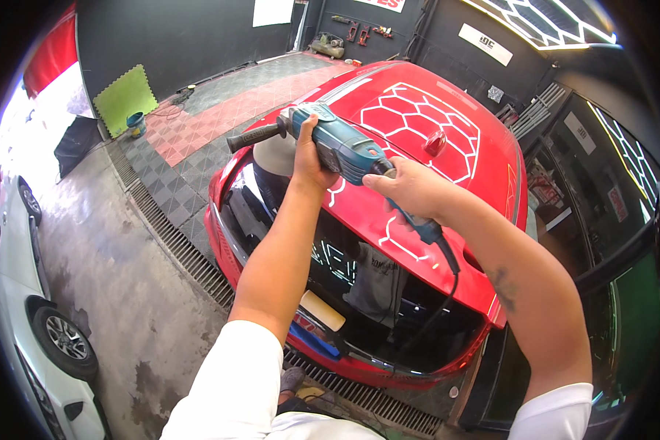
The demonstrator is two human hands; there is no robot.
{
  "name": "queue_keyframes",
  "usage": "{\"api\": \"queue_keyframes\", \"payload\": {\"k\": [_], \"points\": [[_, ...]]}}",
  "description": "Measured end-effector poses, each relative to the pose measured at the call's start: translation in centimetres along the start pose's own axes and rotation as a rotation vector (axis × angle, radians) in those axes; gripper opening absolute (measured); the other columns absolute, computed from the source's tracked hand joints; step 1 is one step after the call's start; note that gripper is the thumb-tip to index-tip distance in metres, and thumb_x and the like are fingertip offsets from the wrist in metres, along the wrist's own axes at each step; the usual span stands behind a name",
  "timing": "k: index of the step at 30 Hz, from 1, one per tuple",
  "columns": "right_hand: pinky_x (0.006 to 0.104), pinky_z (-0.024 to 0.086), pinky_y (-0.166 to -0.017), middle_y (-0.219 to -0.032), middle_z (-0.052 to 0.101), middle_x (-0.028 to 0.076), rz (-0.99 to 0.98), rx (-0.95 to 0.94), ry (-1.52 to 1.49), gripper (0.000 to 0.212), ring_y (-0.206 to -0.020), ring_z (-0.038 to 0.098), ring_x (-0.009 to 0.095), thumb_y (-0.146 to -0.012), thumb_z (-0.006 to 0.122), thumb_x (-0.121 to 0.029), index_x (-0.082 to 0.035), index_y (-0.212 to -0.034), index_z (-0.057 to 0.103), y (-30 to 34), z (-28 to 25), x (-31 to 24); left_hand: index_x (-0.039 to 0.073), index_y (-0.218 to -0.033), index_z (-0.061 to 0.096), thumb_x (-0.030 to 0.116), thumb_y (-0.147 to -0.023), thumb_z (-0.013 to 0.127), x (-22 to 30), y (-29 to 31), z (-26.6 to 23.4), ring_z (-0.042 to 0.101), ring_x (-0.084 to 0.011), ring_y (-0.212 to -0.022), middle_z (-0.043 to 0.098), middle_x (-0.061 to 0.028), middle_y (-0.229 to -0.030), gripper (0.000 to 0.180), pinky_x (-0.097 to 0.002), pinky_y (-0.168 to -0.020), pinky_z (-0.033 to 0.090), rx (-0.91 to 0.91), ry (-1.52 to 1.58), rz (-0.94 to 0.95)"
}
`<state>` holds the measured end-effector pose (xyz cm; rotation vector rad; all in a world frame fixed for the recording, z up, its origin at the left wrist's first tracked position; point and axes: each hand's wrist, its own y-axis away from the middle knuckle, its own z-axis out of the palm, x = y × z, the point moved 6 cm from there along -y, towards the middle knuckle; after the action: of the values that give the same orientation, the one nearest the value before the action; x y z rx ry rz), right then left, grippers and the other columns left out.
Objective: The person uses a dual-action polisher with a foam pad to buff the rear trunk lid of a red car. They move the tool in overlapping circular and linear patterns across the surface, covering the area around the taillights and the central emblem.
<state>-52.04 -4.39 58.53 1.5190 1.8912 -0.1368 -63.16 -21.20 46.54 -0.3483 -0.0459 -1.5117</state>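
Observation:
Above the rear of a red car (500, 191), both my hands hold a teal electric polisher (345, 150). My left hand (312, 161) grips its body near the head, palm from below with the thumb up on the side. Around the rear handle are the fingers of my right hand (414, 189); part of that grip is hidden. A black side handle (258, 136) juts out to the left. Beneath the head a pale round pad (273, 158) shows in part, by the roof's rear left edge. Whether it touches the paint I cannot tell.
The power cord (447, 293) hangs over the dark rear window (374, 323). Below it lie a cream cylinder (323, 310) and a blue cloth (315, 342). A floor drain grate (176, 246) runs behind the car. A white car (22, 308) stands left; a glass partition (601, 183) is right.

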Motion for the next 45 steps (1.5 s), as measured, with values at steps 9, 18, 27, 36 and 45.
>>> {"api": "queue_keyframes", "payload": {"k": [9,18,27,36,45], "points": [[0.0349,0.053,-0.047,-0.083,0.066,0.009,-0.007,0.058,-0.020,0.044,-0.054,0.065,0.019,-0.107,0.068,-0.037,0.003,-0.122,0.054,6.2,-0.9,4.1,0.014,-0.119,0.064,0.055,-0.097,0.073,-7.0,3.2,1.7,0.073,-0.0265,-0.096,0.072,-0.0070,-0.104,0.047,-0.0481,-0.091,0.062,0.024,-0.007,-0.069],[0.0320,0.050,-0.046,-0.080,0.063,0.008,0.230,0.110,-0.206,0.039,-0.049,0.060,0.015,-0.109,0.065,-0.027,0.000,-0.133,0.051,19.8,-2.9,12.7,0.010,-0.121,0.062,0.048,-0.102,0.072,-21.1,12.0,8.3,0.074,-0.0241,-0.095,0.071,-0.0082,-0.102,0.043,-0.0449,-0.090,0.062,0.009,0.123,-0.246],[0.0321,0.050,-0.045,-0.078,0.061,0.008,0.152,0.120,-0.208,0.040,-0.049,0.060,0.015,-0.108,0.066,-0.026,0.002,-0.132,0.050,16.3,-4.5,13.2,0.008,-0.118,0.064,0.042,-0.102,0.073,-20.7,8.5,7.3,0.073,-0.0223,-0.088,0.072,-0.0072,-0.099,0.039,-0.0410,-0.086,0.062,0.021,0.128,-0.229],[0.0298,0.054,-0.048,-0.073,0.060,0.004,0.166,0.055,-0.149,0.033,-0.052,0.059,0.013,-0.111,0.059,-0.036,-0.005,-0.120,0.053,7.7,-6.1,8.6,0.012,-0.119,0.062,0.045,-0.099,0.073,-14.4,-0.2,5.3,0.072,-0.0256,-0.095,0.070,-0.0076,-0.103,0.040,-0.0457,-0.089,0.062,0.008,0.063,-0.197],[0.0330,0.049,-0.045,-0.077,0.062,0.008,0.159,0.045,-0.233,0.037,-0.049,0.059,0.016,-0.110,0.062,-0.030,-0.003,-0.133,0.051,17.6,-5.6,14.1,0.007,-0.121,0.064,0.041,-0.100,0.075,-22.5,8.7,8.2,0.072,-0.0228,-0.093,0.071,-0.0070,-0.103,0.041,-0.0426,-0.090,0.060,0.096,0.070,-0.274]]}}
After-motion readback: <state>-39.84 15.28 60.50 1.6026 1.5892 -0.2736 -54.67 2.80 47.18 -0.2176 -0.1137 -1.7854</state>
